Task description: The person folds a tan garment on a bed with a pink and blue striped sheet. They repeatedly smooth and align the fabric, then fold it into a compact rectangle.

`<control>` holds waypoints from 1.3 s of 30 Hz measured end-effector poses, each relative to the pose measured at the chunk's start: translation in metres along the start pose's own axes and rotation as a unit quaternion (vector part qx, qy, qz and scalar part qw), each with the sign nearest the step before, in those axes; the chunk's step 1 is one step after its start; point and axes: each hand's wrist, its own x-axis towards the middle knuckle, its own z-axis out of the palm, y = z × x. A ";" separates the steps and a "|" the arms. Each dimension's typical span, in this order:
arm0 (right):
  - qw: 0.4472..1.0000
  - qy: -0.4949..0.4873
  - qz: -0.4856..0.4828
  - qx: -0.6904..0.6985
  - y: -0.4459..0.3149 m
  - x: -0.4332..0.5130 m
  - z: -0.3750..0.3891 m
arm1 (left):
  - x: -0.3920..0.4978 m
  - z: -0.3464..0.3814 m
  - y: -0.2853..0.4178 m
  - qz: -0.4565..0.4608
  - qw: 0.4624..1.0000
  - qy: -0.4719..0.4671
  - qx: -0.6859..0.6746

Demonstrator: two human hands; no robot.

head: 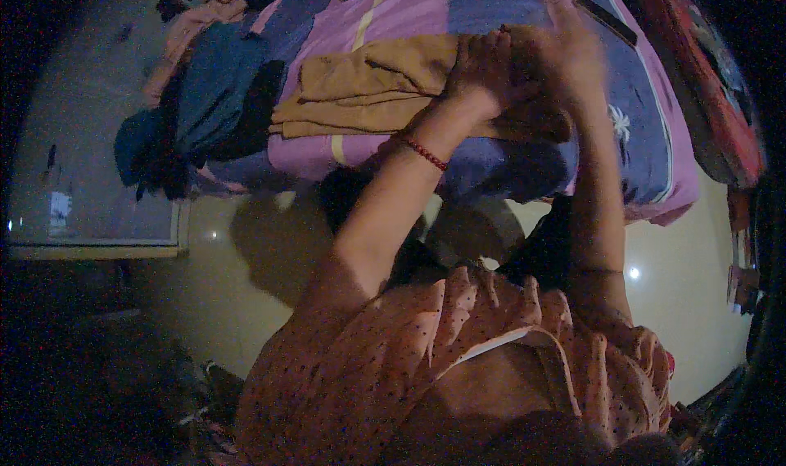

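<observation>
A tan-brown garment, folded into layers, lies across a bed with a pink and blue patterned bedspread. My left hand rests palm down on the right half of the garment, its fingers stretched away from me. A red beaded bracelet circles that wrist. Beside it, my right hand is blurred over the garment's right end. Its fingers look extended, with no cloth visibly gripped. Shadow and the two hands hide part of the garment's right side.
Dark teal clothing lies heaped at the bed's left edge, with peach-coloured cloth behind it. A dark narrow object sits on the bedspread at upper right. Red fabric stands beyond the bed's right side. Pale glossy floor shows below.
</observation>
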 end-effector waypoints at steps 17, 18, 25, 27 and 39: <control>0.969 -0.109 -0.076 -0.210 0.047 -0.044 0.087 | -0.181 -0.149 -0.176 -0.359 0.891 0.256 0.103; 0.957 -0.101 -0.121 -0.244 0.049 -0.046 0.087 | -0.195 -0.164 -0.190 -0.457 0.874 0.152 0.063; 0.988 -0.054 -0.066 -0.127 0.053 -0.047 0.083 | -0.165 -0.169 -0.162 -0.593 0.784 0.045 -0.181; 0.992 -0.037 -0.056 -0.102 0.050 -0.047 0.081 | -0.140 -0.166 -0.159 -0.579 0.782 0.055 -0.225; 0.998 -0.005 -0.030 -0.051 0.040 -0.051 0.071 | -0.053 -0.121 -0.058 -0.035 0.962 0.132 -0.238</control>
